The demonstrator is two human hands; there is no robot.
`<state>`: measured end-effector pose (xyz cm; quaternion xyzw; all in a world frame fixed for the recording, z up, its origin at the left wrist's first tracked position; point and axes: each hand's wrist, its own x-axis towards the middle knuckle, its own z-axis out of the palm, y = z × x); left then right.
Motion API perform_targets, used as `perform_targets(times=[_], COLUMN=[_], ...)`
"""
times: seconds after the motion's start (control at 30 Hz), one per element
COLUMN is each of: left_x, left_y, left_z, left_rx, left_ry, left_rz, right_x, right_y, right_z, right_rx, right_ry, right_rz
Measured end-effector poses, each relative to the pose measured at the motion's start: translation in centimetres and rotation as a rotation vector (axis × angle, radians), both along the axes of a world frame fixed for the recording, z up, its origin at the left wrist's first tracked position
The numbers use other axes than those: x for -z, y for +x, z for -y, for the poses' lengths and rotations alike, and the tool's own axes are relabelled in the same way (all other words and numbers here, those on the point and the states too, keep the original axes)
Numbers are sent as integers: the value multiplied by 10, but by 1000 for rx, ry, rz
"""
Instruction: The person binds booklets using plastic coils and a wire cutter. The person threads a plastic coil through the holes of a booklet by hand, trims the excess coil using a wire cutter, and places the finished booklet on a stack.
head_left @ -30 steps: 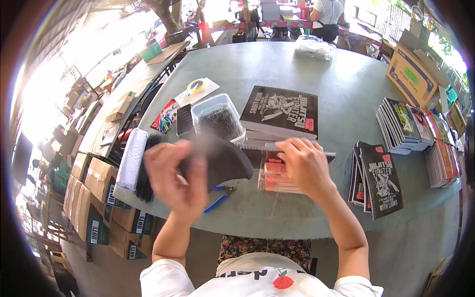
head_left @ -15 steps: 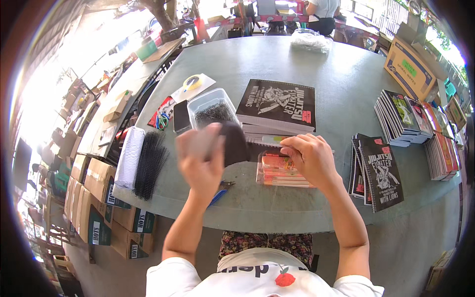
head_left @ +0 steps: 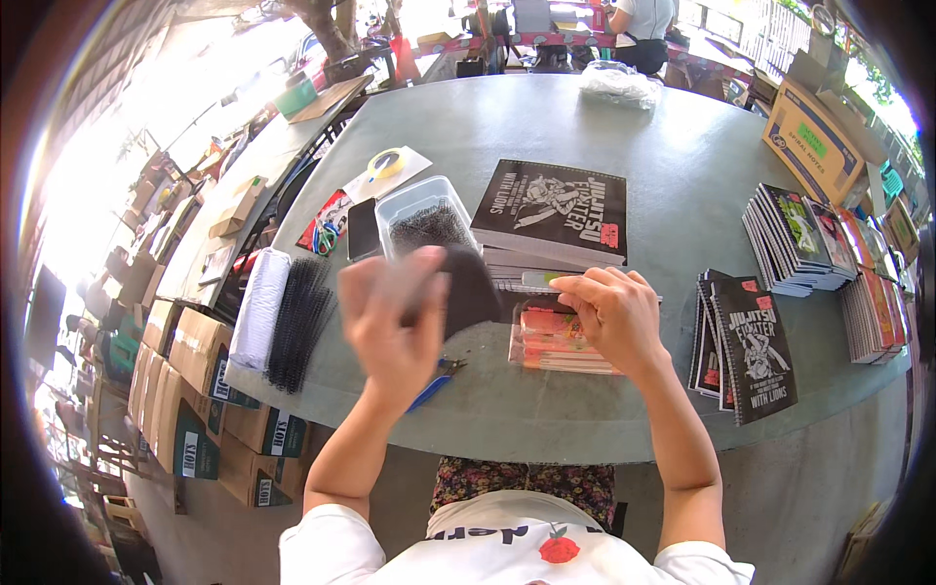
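My left hand (head_left: 390,327), smeared by motion, has its fingers curled round a bent black notebook (head_left: 473,292). At the notebook's other end, the fingertips of my right hand (head_left: 619,312) are pinched on its edge; the exact contact is hidden under the fingers. Below it lie orange-and-pink notebooks (head_left: 551,353), partly covered. Just beyond, a stack of black-covered notebooks (head_left: 556,205) has a white-printed figure on top. A clear plastic tub (head_left: 444,187) with small black wire pieces stands beyond my left hand. Blue-handled pliers (head_left: 429,390) rest on the table near my left wrist.
Left on the table (head_left: 468,127) are black spiral coils (head_left: 295,327), a white bundle (head_left: 259,307), a phone (head_left: 363,229), scissors (head_left: 327,234) and a tape roll (head_left: 385,164). Bound notebooks (head_left: 751,346) and a carton (head_left: 809,136) stand right. A person (head_left: 643,24) is far off.
My left hand has shifted slightly and still blurs, with the black notebook bent in it. My right hand keeps its pinch. The whole view has moved a little.
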<state>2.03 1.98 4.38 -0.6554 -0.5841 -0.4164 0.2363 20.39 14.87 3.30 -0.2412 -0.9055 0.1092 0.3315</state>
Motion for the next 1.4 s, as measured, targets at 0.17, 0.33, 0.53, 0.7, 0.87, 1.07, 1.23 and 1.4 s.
perform_targets(times=[0.17,0.33,0.53,0.7,0.87,1.07,1.23,1.4], left_x=[27,65,21,7,6,5,-5,8], left_y=[12,25,-25,-33,-42,-83,-60,-73], left_z=[1,-1,-16,-10,-16,-24,-23,-19], left_rx=[178,337,9,112,154,439,329,261], left_ry=[-363,-436,-232,-426,-282,-1107,-696,-663], left_rz=[173,85,58,213,20,901,670,559], right_x=[3,4,10,8,4,-2,-4,-5], right_y=[3,-42,-52,-43,-44,-44,-44,-46], right_z=[6,18,17,5,7,6,8,7], right_rx=[62,-80,-98,-65,-101,-143,-70,-112], right_ry=[25,28,18,62,-12,4,8,13], right_rz=[15,-97,-17,-67,-10,102,169,159])
